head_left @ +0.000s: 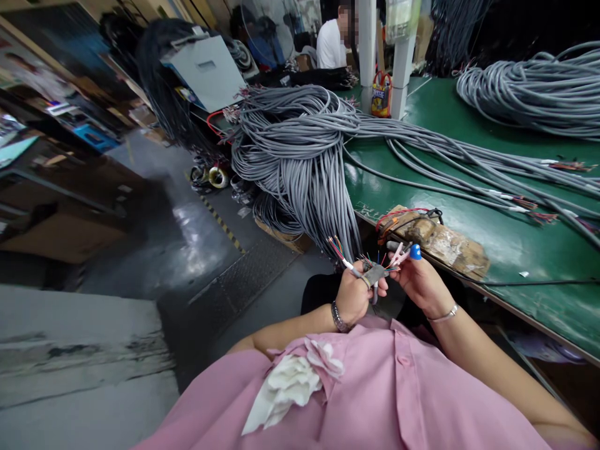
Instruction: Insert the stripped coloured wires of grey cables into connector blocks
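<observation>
Near the table's front edge, my left hand (355, 294) is closed around a grey cable (347, 265) whose coloured wires fan out at the stripped end. Grey tape or covering wraps some of its fingers. My right hand (419, 279) is closed on a pink clip-like tool (398, 256), beside the spread wire ends. A blue cap (415, 252) sits on one right fingertip. Just beyond the hands lies a wooden block (438, 240) wrapped in clear tape, with red and black leads around it.
A large bundle of grey cables (300, 137) drapes over the green table's (469, 231) left edge. Another coil (539, 94) lies at the back right. White posts (401, 81) stand behind. A person in white (330, 45) is at the back.
</observation>
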Available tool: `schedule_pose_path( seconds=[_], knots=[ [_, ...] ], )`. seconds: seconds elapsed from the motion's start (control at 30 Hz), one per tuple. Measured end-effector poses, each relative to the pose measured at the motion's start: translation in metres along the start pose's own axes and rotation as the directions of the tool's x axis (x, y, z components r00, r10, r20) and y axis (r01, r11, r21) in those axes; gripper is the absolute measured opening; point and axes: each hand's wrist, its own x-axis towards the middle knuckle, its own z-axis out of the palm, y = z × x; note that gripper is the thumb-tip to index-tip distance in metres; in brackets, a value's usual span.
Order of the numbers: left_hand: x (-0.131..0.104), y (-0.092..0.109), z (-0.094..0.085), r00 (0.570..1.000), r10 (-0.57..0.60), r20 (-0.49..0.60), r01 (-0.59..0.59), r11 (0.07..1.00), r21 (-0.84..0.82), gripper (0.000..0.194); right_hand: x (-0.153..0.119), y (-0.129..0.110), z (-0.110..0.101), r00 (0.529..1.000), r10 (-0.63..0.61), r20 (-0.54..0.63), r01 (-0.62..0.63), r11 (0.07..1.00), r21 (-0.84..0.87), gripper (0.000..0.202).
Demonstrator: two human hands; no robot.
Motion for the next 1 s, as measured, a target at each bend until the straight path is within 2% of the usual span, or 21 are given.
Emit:
schedule_pose_path(
  seconds=[0.23,0.37,0.5,0.6,0.67,0.77,0.87,1.0],
  knots=[
    [0.004,-0.008,-0.005,1.000,-0.013,-0.006,0.014,0.998,0.068,0.031,0.006,0.007,0.002,0.994,-0.024,-0.109,0.033,0.996,0.082,0.031],
    [0.002,-0.010,-0.008,1.000,-0.009,0.008,0.008,0.997,0.072,0.032,0.003,0.006,0.001,1.000,0.002,-0.012,-0.001,0.994,0.106,0.038],
    [-0.003,-0.011,-0.012,0.999,0.003,0.037,-0.005,0.997,0.073,0.031,-0.003,0.003,-0.010,0.985,0.119,0.125,-0.133,0.985,0.110,0.050],
    [-0.005,-0.012,-0.015,0.999,0.010,0.044,-0.014,0.995,0.097,0.031,-0.009,0.001,-0.018,0.958,0.218,0.184,-0.224,0.975,0.009,0.048],
    [-0.006,-0.013,-0.018,0.999,0.014,0.049,-0.019,0.993,0.113,0.031,-0.014,-0.001,-0.019,0.947,0.247,0.207,-0.233,0.968,-0.090,0.042],
    [-0.007,-0.013,-0.020,0.996,0.013,0.092,-0.028,0.986,0.164,0.030,-0.020,-0.004,-0.014,0.964,0.195,0.180,-0.147,0.957,-0.250,0.026],
    [-0.008,-0.011,-0.022,0.984,-0.019,0.174,-0.028,0.965,0.262,0.027,-0.024,-0.007,-0.005,0.983,0.108,0.146,-0.053,0.939,-0.340,0.016],
    [-0.007,-0.007,-0.022,0.928,-0.180,0.327,0.047,0.925,0.376,0.028,-0.029,-0.006,0.005,0.974,0.126,0.191,-0.029,0.897,-0.441,0.020]
  ],
)
